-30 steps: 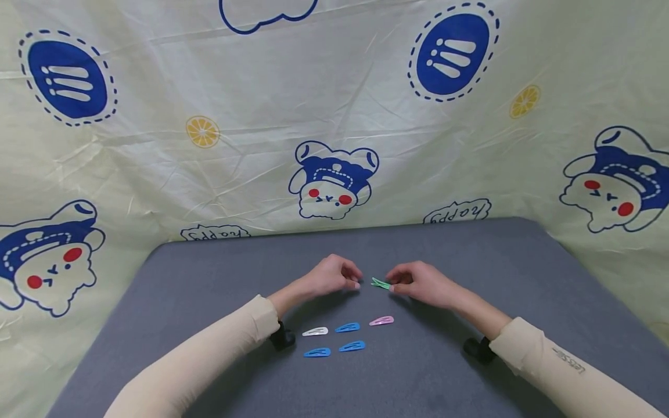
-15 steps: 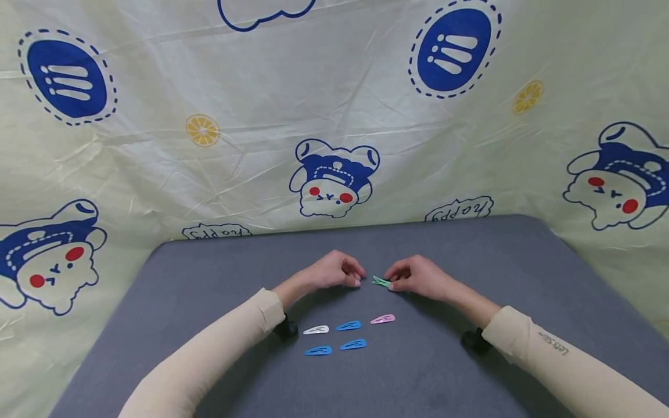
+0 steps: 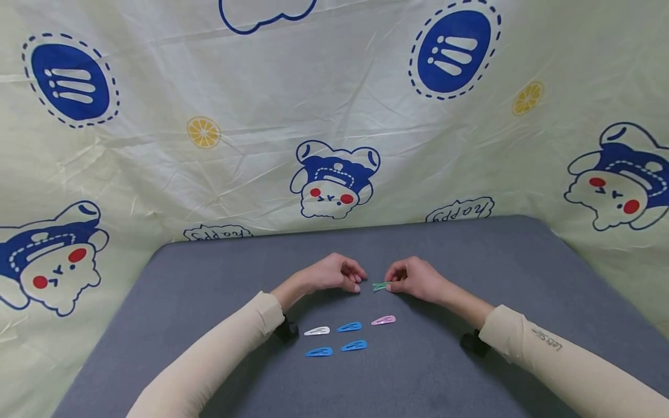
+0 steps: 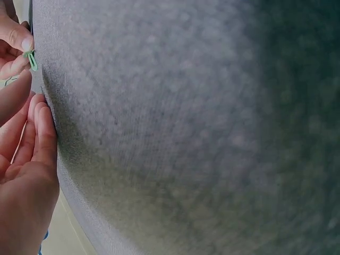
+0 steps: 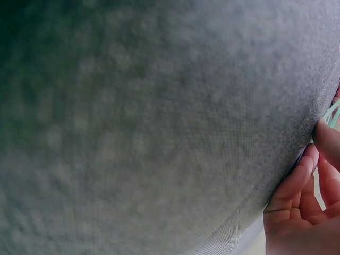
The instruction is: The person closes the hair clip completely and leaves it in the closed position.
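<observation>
Between thumb and fingers, my right hand (image 3: pixel 418 278) pinches a green snap hair clip (image 3: pixel 378 287). The clip's free end points toward my left hand (image 3: pixel 334 271), and its two layers stand apart in a narrow V. In the left wrist view, that clip (image 4: pixel 33 61) sticks out from under the right thumb. My left hand holds nothing; its fingers are loosely bent, a short gap away from the clip. Nearer the body lie a white hair clip (image 3: pixel 317 331), a pink one (image 3: pixel 384 320) and three blue ones, among them the front-left blue clip (image 3: pixel 319 352).
The dark grey table (image 3: pixel 235 261) runs back to a pale printed curtain (image 3: pixel 251 174). Black straps with small units circle both wrists, such as the left wrist unit (image 3: pixel 287 330). The loose clips lie in two rows between the forearms.
Both hands have drawn slightly closer together. The green clip has turned in the right fingers, from slanting up and left to nearly level. The clips on the table have not moved.
</observation>
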